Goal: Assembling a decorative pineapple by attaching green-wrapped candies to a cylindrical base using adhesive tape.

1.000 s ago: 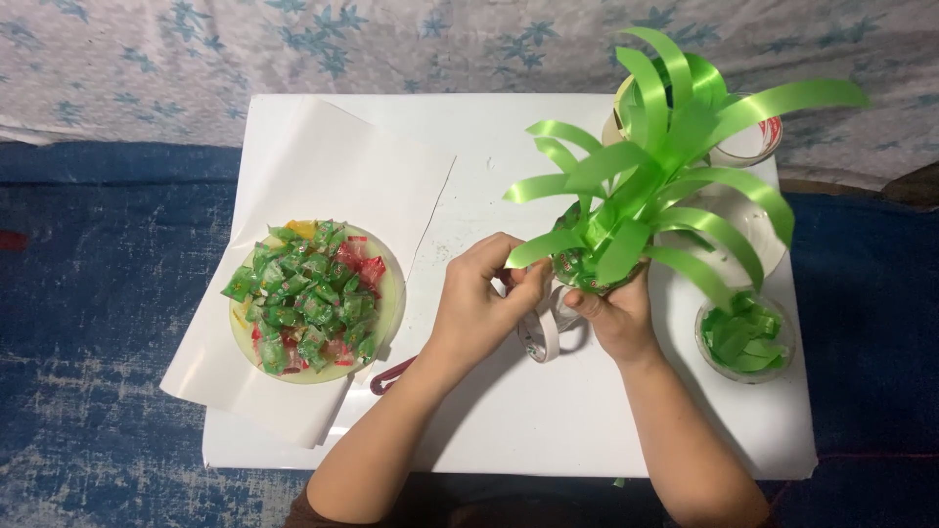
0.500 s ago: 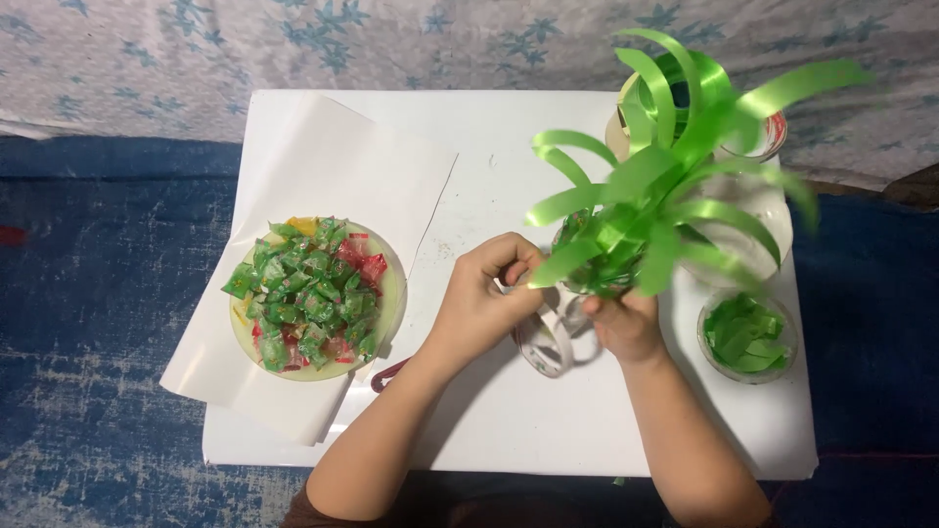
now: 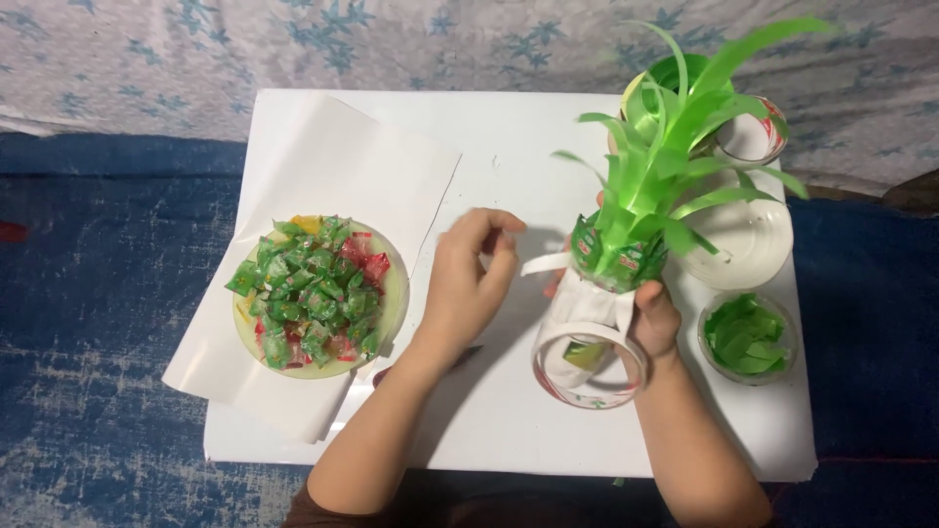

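My right hand (image 3: 653, 318) grips a craft piece (image 3: 608, 256): a bottle-like body with green wrapped candies stuck round its neck and long green strip leaves (image 3: 675, 127) fanning out at the top. A roll of white tape (image 3: 590, 364) hangs below it by a white strip running up to the piece. My left hand (image 3: 468, 284) hovers just left of it, fingers curled, pinching or near the free end of a white tape strip (image 3: 544, 263).
A yellow plate (image 3: 315, 293) heaped with green and red wrapped candies rests on a white paper sheet (image 3: 323, 186) at the left of the white table (image 3: 489, 430). At the right stand a white dish (image 3: 748, 244), a small bowl of green pieces (image 3: 746, 335) and another tape roll (image 3: 751, 137).
The craft piece has been tilted more upright and lifted, with the tape roll now dangling below. My left hand has drawn back to the left, away from the piece.
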